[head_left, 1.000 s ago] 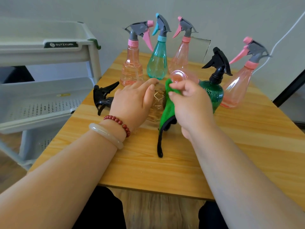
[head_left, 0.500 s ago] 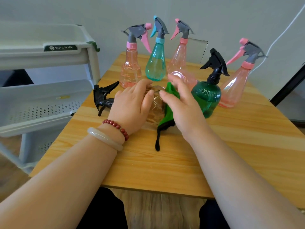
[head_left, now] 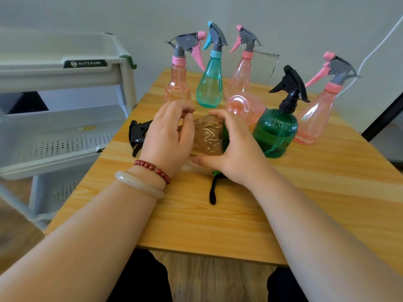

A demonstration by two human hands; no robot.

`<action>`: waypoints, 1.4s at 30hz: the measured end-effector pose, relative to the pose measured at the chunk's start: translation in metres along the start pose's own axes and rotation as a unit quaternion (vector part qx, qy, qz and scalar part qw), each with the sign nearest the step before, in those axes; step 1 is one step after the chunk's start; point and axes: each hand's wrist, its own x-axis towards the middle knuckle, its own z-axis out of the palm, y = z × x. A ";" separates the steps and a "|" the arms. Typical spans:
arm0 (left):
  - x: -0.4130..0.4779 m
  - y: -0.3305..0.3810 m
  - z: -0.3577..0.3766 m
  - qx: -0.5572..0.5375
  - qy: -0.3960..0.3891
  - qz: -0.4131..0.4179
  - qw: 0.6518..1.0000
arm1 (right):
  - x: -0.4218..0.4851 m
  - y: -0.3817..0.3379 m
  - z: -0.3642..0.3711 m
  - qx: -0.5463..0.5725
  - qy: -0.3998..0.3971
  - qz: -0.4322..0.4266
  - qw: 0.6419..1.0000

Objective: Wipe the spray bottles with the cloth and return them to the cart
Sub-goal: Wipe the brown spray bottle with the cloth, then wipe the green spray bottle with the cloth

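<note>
A brown bottle (head_left: 207, 138) lies on its side on the table (head_left: 239, 225), just left of the green bottle (head_left: 275, 131), which stands upright under a black trigger. The left hand (head_left: 168, 138) is curled over the brown bottle's end farther from the green bottle, and a black sprayer (head_left: 136, 136) shows past its fingers. The right hand (head_left: 237, 153) wraps the end nearer the green bottle, just beside it, and grips a cloth (head_left: 225, 138) against the plastic. The cloth's dark strap (head_left: 212, 190) trails out below the palm.

Just behind and left of the green bottle lies a tipped bottle (head_left: 244, 105), pink. Farther back stand a teal bottle (head_left: 209, 88) and two pink bottles (head_left: 239, 79) — a third stands just right of the green bottle. The cart (head_left: 65, 127) is well left of the green bottle, past the table's edge.
</note>
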 end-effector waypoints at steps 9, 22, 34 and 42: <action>0.000 0.015 -0.008 0.046 0.006 0.093 0.995 | -0.021 0.006 0.001 0.149 0.120 0.069 0.979; 0.023 0.066 0.012 -0.260 -0.098 -0.412 0.868 | -0.022 0.008 0.000 0.230 0.189 0.062 0.953; 0.029 0.024 -0.012 -0.100 -0.120 -0.274 0.949 | -0.019 0.011 0.001 0.081 0.064 0.041 0.994; 0.026 0.014 -0.021 -0.091 -0.189 -0.232 0.950 | -0.018 0.017 0.003 0.065 0.106 0.068 0.990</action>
